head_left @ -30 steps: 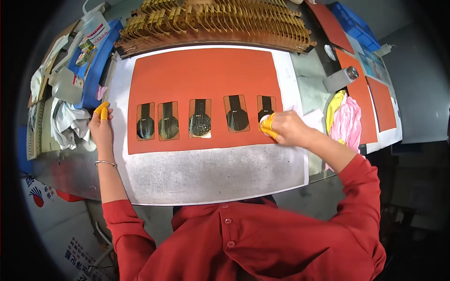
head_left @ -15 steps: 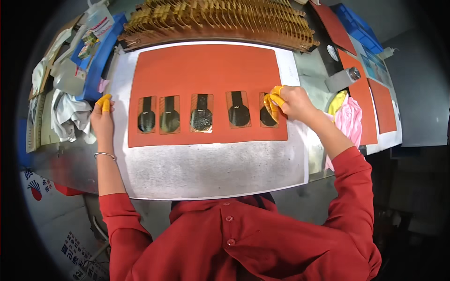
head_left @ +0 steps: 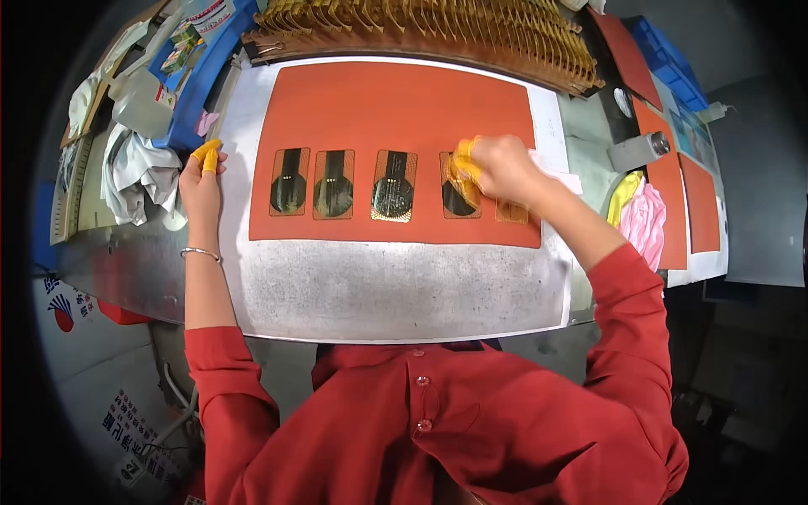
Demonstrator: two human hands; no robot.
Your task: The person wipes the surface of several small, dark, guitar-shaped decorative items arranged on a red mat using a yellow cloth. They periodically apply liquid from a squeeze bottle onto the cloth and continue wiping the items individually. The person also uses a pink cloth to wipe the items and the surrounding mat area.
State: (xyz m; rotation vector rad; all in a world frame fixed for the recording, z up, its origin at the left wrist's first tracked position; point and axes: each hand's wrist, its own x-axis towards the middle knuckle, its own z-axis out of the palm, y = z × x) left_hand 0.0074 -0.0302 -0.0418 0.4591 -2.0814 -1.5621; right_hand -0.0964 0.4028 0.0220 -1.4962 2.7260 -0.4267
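Observation:
On an orange-red mat [head_left: 396, 105] lies a row of flat rectangular gold-patterned pieces with black keyhole-like shapes. The piece in the middle [head_left: 393, 187] looks shinier than the left ones. Over the second piece from the right [head_left: 455, 204] is my right hand [head_left: 503, 172], closed, with yellow covers on its fingers. Blurred yellow shows under its fingertips; whether that is a cover or something held is unclear. Its wrist partly hides the rightmost piece [head_left: 512, 212]. My left hand [head_left: 202, 177] rests beside the white sheet's left edge, its yellow-covered thumb and finger apart, holding nothing visible.
A rack of curved gold strips [head_left: 429, 38] stands behind the mat. At left are a blue tray [head_left: 192, 105], a white cloth [head_left: 141, 172] and a plastic bottle [head_left: 145, 103]. At right are a grey-capped bottle [head_left: 635, 151], a pink cloth [head_left: 646, 215] and more orange sheets [head_left: 699, 202].
My right hand has moved left from the rightmost piece to the one beside it. The whole view has shifted slightly; my left hand stays by the sheet's left edge.

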